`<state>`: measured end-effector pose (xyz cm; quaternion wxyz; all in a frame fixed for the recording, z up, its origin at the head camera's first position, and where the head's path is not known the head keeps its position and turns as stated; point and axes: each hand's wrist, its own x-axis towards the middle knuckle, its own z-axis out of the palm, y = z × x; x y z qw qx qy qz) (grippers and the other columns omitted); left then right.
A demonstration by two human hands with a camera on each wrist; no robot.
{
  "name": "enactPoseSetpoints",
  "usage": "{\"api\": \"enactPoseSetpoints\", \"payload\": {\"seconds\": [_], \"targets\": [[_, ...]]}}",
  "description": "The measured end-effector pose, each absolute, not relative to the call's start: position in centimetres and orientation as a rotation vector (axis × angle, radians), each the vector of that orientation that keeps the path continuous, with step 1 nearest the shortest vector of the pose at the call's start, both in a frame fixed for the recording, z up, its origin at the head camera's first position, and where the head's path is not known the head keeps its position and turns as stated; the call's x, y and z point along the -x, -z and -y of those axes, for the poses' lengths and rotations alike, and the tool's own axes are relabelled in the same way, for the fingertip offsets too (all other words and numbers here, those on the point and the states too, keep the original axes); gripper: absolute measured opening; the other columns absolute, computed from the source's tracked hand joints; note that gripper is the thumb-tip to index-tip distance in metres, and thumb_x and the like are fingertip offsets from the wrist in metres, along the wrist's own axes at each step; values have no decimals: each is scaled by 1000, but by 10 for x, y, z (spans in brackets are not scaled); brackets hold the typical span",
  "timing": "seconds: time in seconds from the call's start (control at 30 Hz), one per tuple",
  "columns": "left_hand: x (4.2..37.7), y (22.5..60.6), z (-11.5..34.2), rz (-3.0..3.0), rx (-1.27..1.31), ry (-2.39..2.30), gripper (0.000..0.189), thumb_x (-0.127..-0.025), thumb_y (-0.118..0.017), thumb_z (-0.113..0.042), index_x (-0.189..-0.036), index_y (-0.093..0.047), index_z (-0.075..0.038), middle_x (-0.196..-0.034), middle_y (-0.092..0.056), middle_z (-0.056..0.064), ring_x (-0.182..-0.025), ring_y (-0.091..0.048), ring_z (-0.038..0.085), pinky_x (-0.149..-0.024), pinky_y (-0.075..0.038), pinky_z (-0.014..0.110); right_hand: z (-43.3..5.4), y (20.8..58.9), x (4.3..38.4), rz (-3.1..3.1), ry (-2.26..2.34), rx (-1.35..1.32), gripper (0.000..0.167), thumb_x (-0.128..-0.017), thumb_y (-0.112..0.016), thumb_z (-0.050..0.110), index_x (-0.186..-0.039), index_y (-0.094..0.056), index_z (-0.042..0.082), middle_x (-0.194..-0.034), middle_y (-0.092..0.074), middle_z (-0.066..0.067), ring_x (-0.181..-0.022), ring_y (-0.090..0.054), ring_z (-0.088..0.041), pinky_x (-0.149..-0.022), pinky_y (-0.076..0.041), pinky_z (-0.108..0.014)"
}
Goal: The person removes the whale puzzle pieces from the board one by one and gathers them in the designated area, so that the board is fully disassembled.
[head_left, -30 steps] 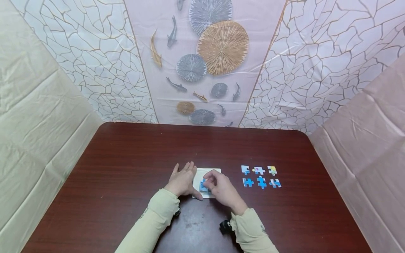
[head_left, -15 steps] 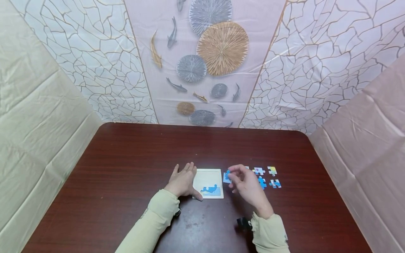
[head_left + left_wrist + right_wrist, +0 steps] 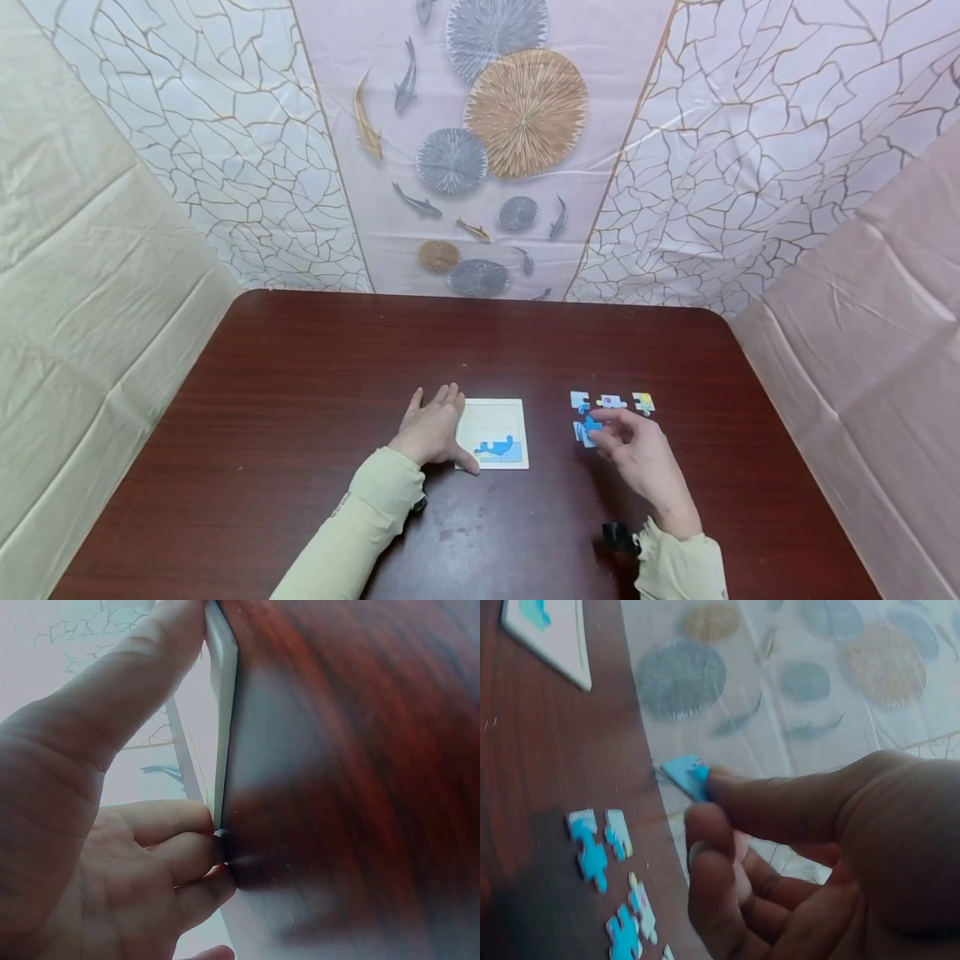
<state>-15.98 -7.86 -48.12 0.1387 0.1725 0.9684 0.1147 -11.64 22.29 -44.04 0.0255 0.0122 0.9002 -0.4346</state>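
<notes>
The right hand (image 3: 637, 450) pinches a blue puzzle piece (image 3: 681, 774) between thumb and fingers. It is raised over the loose pieces on the right, and in the head view the held piece overlaps one of them. Spread along the left side of a white puzzle tray (image 3: 480, 414), the left hand (image 3: 431, 429) touches its edge with fingers and thumb. Blue joined pieces (image 3: 501, 452) lie in the tray's lower right corner. Loose puzzle pieces lie in rows: a pale one (image 3: 579, 401), a pink-and-white one (image 3: 611, 402), a yellow one (image 3: 642, 402) and blue ones (image 3: 592, 859) partly hidden under the right hand.
Everything lies on a dark reddish-brown table (image 3: 337, 358) with rounded far corners. Patterned cloth (image 3: 480, 150) hangs behind it, and plain pale cloth (image 3: 97, 275) closes off the sides. A black wrist device (image 3: 618, 536) sits at the right cuff.
The right hand has carried the blue piece out of the tray and rightward to the loose pieces, uncovering the joined ones in the tray. The left hand stays at the tray's left edge.
</notes>
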Motion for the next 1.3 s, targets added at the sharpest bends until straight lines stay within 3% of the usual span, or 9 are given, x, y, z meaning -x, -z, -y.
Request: {"api": "enactPoseSetpoints", "payload": {"seconds": [0.37,0.73,0.97,1.3], "targets": [[159,479,78,-2797,-496,-323,123,-58,-83,-65,-150,-33,-1,-158,-23,15,-147,-18,27,-116,-10,55,-227,457,110,-2672,1237,-273,27,-84,-74,6,-109,-66,-2,-76,-65,-5,-65,-66,-19,-57,-50,-28],[158,481,78,-2804,-496,-333,123,-57,-83,-65,-150,-34,0,-158,-24,15,-147,-18,27,-116,-10,55,-222,471,108,-2666,1192,-263,19,-83,-73,5,-101,-67,0,-74,-65,-3,-62,-63,-16,-58,-48,-28],[158,480,78,-2803,-501,-328,123,-57,-83,-65,-149,-34,0,-158,-24,15,-147,-19,27,-116,-11,55,-224,474,108,-2753,953,-282,18,-83,-76,20,-94,-69,8,-75,-65,3,-73,-60,-14,-65,-45,-32],[158,481,79,-2799,-491,-336,124,-57,-82,-66,-150,-33,-1,-158,-23,14,-147,-17,26,-116,-10,55,-224,472,106,-2777,857,-313,23,-83,-77,32,-91,-68,11,-73,-64,5,-71,-58,-14,-62,-43,-35]]}}
